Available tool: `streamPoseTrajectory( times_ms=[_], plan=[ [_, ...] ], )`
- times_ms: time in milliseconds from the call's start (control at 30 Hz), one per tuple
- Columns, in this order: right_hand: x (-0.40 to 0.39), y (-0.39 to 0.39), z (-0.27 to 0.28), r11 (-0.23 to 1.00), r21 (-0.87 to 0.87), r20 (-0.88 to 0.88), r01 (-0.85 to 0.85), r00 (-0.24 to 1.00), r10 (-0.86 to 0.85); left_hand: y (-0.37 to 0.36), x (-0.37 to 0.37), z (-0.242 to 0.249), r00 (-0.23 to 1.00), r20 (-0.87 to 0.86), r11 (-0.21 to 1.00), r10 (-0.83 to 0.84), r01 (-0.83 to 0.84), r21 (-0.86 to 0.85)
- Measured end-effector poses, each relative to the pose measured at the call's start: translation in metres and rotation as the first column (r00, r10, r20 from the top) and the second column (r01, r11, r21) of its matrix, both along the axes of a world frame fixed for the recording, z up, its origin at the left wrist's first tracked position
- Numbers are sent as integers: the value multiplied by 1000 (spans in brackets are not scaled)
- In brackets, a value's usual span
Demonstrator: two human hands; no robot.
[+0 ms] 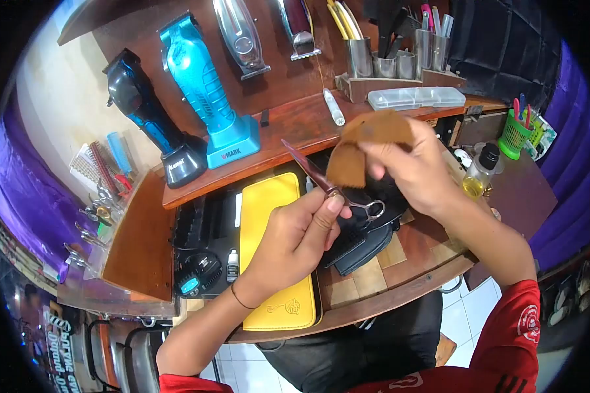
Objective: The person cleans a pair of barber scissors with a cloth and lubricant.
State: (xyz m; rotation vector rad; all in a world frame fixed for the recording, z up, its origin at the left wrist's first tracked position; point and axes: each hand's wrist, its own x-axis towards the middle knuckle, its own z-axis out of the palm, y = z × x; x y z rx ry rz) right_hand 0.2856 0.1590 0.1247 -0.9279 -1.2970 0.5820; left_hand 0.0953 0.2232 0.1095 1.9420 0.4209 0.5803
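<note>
Left hand, fingers gripping scissors; right hand, fingers gripping cloth at the scissors' one o'clock.

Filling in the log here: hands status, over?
Left hand gripping scissors. Right hand holding brown cloth close by; scissors-cloth contact unclear. Nothing visibly blocking either hand.
</note>
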Motion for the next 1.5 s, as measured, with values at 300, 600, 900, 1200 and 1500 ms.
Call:
streamPoseTrajectory(
  times_ms=[300,600,900,1200,1500],
  plan=[
    [3,3,-12,994,-52,324,-92,940,104,2,-2,-4,998,61,1000,-20,19,21],
    [-2,-1,0,1000,9,-26,8,1000,-8,-1,0,0,999,39,1000,-30,30,0],
    [2,0,-7,978,-140,216,-156,959,184,2,-1,-6,994,96,997,-54,50,51],
    [3,-2,2,1000,2,15,17,1000,-17,-1,-1,1,999,22,999,-44,44,13],
    [1,-3,-4,980,-139,149,-140,976,161,1,-1,-5,995,86,999,-44,43,24]
  ],
)
